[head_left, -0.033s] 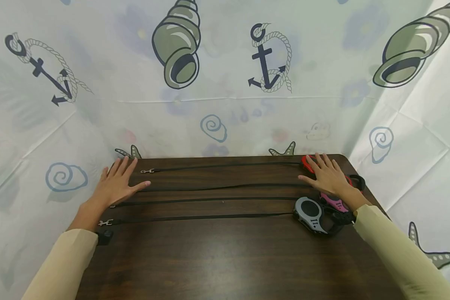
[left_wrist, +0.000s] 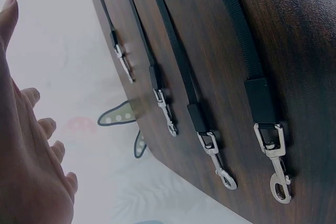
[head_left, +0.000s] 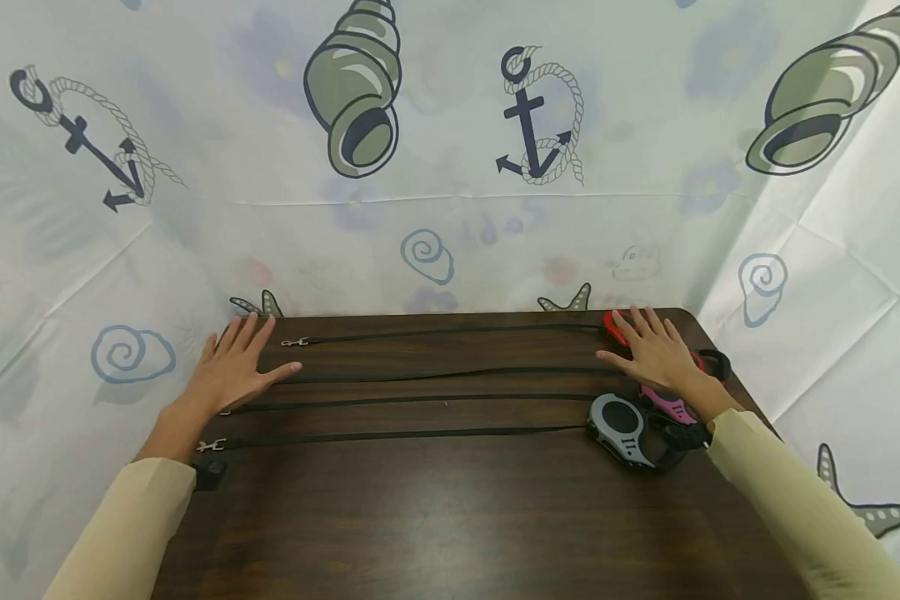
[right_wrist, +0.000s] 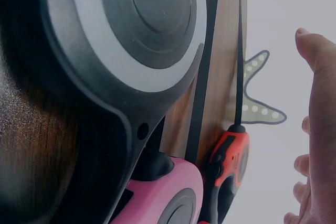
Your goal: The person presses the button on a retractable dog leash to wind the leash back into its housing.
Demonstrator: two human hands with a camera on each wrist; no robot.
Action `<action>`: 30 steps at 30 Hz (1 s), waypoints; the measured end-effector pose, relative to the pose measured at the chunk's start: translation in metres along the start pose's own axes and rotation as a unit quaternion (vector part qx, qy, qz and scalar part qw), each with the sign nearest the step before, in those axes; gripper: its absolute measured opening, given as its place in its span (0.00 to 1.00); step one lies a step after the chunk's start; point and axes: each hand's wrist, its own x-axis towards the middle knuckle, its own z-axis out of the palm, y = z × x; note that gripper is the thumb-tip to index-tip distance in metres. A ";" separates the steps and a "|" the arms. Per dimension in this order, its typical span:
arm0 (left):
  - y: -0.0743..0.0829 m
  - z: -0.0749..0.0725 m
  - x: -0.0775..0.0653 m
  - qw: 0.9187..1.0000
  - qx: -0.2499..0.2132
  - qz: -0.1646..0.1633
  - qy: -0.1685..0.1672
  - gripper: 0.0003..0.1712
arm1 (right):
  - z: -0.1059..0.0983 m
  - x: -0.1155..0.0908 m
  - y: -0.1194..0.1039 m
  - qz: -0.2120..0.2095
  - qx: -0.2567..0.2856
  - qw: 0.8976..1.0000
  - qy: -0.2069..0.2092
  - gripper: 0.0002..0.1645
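Several retractable dog leashes lie side by side on a dark wooden table, their black straps drawn out leftward. My left hand (head_left: pixel 232 367) is held with fingers spread above the strap ends; metal snap hooks (left_wrist: pixel 215 163) show beside it in the left wrist view. Over the handles at the right, my right hand (head_left: pixel 654 354) is spread too, holding nothing. Nearest me is a grey and black leash handle (head_left: pixel 619 423). Behind it sits a pink handle (head_left: pixel 669 406), partly covered. Red handles (right_wrist: pixel 239 156) lie farther back, partly hidden under the right hand in the head view.
The table (head_left: pixel 435 517) has its far edge against a pale cloth (head_left: pixel 450 133) printed with shells, anchors and starfish. This cloth also hangs at both sides. A small black device (head_left: pixel 210 476) is at the left wrist.
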 end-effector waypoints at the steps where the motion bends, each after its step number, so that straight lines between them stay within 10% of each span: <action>1: -0.001 0.001 0.000 1.000 0.000 0.001 0.000 0.63 | 0.001 0.000 0.000 0.000 0.001 1.000 -0.001 0.58; 30: -0.002 0.005 -0.022 0.999 0.007 0.046 0.020 0.63 | -0.004 -0.033 -0.004 -0.054 -0.003 0.996 0.065 0.55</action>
